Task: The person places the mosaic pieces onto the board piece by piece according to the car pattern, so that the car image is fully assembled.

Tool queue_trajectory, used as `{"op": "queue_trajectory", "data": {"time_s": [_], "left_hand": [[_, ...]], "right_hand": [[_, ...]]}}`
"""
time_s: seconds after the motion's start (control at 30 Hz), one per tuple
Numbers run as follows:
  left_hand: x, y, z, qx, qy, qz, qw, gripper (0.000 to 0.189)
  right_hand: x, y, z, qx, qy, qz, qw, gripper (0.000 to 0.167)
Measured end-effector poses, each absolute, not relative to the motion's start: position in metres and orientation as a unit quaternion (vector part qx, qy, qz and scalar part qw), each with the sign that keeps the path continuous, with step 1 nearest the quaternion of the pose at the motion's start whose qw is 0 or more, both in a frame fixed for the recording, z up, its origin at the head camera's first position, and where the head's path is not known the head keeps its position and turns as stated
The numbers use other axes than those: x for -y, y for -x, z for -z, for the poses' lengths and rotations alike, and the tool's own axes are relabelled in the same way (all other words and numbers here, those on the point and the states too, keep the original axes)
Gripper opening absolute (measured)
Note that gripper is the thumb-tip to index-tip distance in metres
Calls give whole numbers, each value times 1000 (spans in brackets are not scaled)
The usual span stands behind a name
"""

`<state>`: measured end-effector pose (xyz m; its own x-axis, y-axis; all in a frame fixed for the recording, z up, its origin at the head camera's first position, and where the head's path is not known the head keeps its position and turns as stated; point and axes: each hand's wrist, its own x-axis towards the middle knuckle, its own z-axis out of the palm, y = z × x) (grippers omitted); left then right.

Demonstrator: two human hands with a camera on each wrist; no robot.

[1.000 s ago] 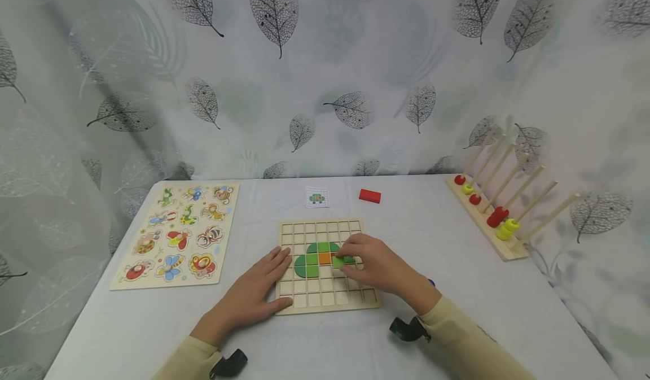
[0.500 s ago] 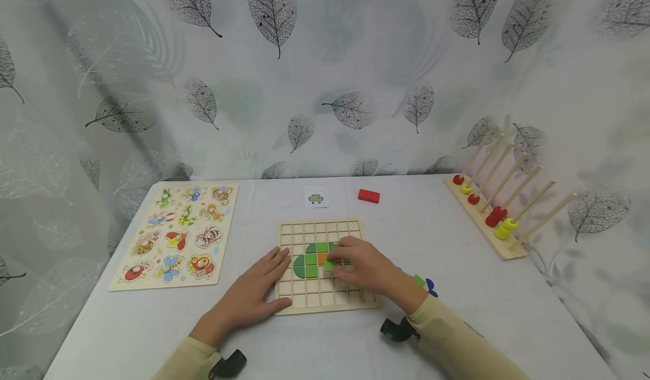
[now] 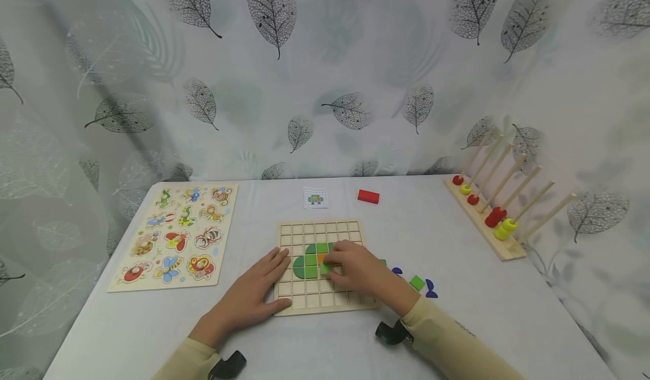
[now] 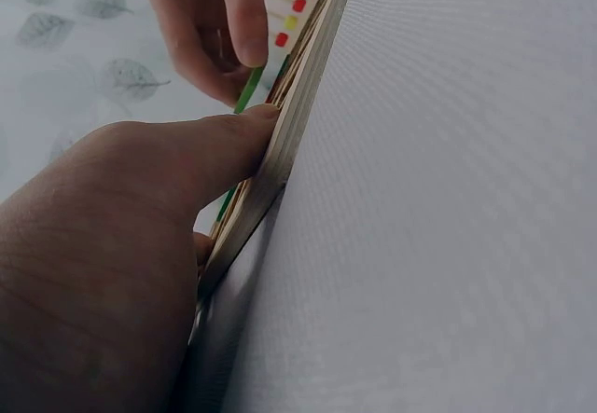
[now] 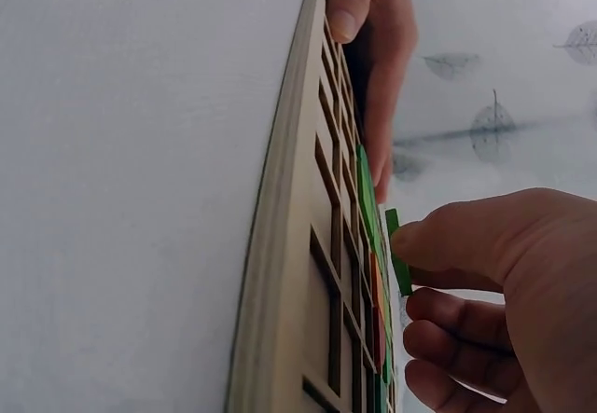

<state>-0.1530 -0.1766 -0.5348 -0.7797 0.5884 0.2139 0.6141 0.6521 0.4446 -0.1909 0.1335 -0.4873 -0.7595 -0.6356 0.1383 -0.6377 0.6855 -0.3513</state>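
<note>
A wooden grid board (image 3: pixel 299 300) lies on the white table, with several green pieces (image 3: pixel 311 259) and an orange square (image 3: pixel 321 258) set in its cells. My left hand (image 3: pixel 249 291) rests along the board's left edge, fingers straight and thumb spread at the near corner. Over the middle of the board, my right hand (image 3: pixel 359 271) pinches a green square tile (image 5: pixel 398 253) between thumb and fingers. In the right wrist view that tile is tilted and close above the grid. The right hand hides the right part of the pattern from the head view.
Right of the board lie a loose green square (image 3: pixel 417 282) and blue pieces (image 3: pixel 430 288). A picture card (image 3: pixel 316 198) and a red block (image 3: pixel 368 196) are behind it. An insect puzzle board (image 3: pixel 175 236) stands left; a peg rack (image 3: pixel 484 222) with red and yellow beads is right.
My right hand has shifted left across the board with the green tile, uncovering loose green and blue pieces on the table. My left hand stays on the board's edge.
</note>
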Motion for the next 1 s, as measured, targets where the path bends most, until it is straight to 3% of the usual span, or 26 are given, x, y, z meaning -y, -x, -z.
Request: {"op": "queue_trajectory", "data": {"time_s": [0.37, 1.0], "left_hand": [[177, 153, 536, 905, 335, 261, 27, 90], [176, 152, 536, 906, 331, 263, 24, 91]], "right_hand": [[-126, 190, 494, 929, -329, -168, -18, 22], [-127, 189, 493, 926, -333, -176, -1, 16]]}}
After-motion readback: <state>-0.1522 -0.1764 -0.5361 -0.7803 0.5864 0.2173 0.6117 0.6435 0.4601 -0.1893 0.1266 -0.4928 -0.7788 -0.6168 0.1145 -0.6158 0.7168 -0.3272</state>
